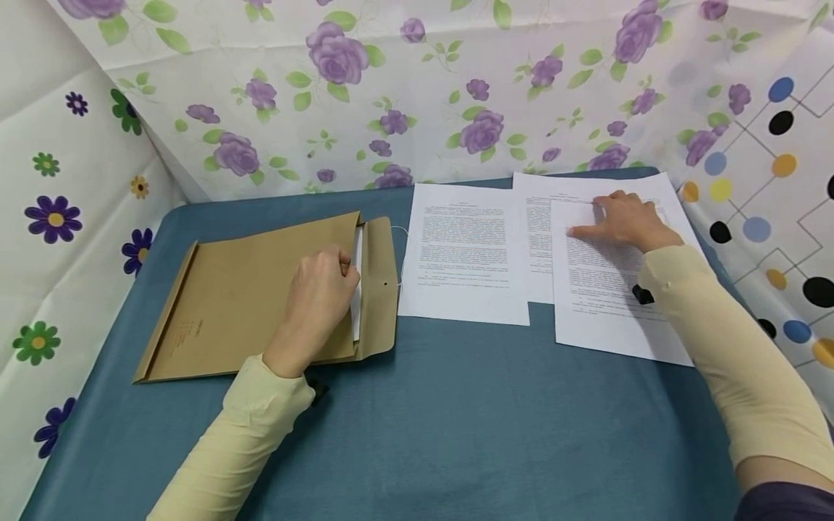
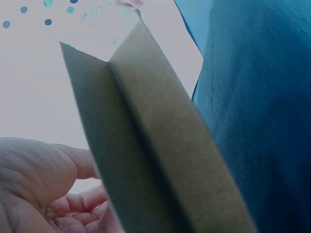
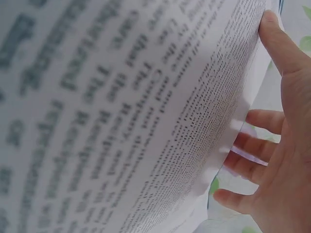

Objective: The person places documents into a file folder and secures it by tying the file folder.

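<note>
A brown paper envelope lies at the left, its flap folded out to the right. White paper shows inside its mouth. My left hand grips the envelope's upper side at that mouth with curled fingers. In the left wrist view, thumb and fingers meet the envelope's edge. At the right, my right hand rests with spread fingers on the top part of a printed sheet. The right wrist view has the thumb on the sheet and the other fingers along its edge.
Another printed sheet lies between envelope and right hand. A further sheet sits partly under the one I touch. Blue cloth covers the table. A flowered curtain stands behind, with patterned cloths at both sides.
</note>
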Action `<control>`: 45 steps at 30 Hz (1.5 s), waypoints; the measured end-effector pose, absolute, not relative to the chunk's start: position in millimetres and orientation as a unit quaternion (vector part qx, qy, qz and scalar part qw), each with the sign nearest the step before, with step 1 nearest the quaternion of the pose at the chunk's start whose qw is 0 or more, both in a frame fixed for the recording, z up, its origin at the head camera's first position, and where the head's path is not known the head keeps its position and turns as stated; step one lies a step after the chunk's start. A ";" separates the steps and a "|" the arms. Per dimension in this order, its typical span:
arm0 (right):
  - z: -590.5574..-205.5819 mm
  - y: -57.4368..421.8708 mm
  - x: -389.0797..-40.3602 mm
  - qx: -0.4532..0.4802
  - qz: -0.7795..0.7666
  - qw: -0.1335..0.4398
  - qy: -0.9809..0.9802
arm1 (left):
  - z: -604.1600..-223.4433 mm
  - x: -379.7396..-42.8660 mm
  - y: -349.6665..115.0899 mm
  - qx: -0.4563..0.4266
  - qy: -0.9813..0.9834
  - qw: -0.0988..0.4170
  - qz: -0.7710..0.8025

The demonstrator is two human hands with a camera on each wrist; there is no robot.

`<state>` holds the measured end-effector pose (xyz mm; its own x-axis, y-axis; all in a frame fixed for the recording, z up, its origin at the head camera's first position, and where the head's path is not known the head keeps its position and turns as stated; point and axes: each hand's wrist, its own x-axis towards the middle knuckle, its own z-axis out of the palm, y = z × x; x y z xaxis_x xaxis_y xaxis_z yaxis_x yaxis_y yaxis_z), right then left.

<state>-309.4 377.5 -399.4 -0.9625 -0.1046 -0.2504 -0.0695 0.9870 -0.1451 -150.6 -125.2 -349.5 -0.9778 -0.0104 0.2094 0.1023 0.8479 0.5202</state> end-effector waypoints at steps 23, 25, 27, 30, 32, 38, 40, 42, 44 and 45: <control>-400.4 368.4 -306.2 -0.006 -0.104 0.057 0.993 | -352.3 -150.6 -127.1 -0.023 -0.957 0.099 -0.271; -398.0 365.0 -305.4 -0.008 -0.106 0.055 0.993 | -353.5 -151.4 -127.8 -0.022 -0.957 0.099 -0.271; -394.9 362.2 -304.9 -0.011 -0.109 0.054 0.993 | -354.9 -152.6 -128.6 -0.020 -0.957 0.099 -0.272; -389.1 358.9 -303.4 -0.016 -0.110 0.051 0.993 | -356.4 -153.7 -129.4 -0.018 -0.957 0.099 -0.272; -385.5 359.8 -302.8 -0.019 -0.112 0.050 0.992 | -357.3 -154.4 -130.0 -0.018 -0.957 0.099 -0.272; -377.2 377.6 -297.7 -0.033 -0.134 0.049 0.989 | -358.6 -153.3 -131.3 -0.023 -0.957 0.101 -0.270; -372.5 386.8 -293.5 -0.039 -0.143 0.050 0.988 | -358.9 -152.9 -131.2 -0.025 -0.957 0.100 -0.269; -365.2 395.8 -288.5 -0.053 -0.148 0.050 0.986 | -359.1 -152.8 -131.1 -0.027 -0.958 0.098 -0.269; -353.9 403.2 -283.4 -0.068 -0.142 0.052 0.986 | -358.2 -152.8 -131.2 -0.024 -0.958 0.094 -0.271; -348.1 406.5 -281.0 -0.074 -0.140 0.052 0.986 | -357.5 -152.6 -131.5 -0.022 -0.958 0.092 -0.272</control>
<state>-281.0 406.5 -348.1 -0.9835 -0.1612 -0.0821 -0.1320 0.9499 -0.2835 -152.6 -131.5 -357.5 -0.9820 -0.0090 0.1886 0.0915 0.8510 0.5171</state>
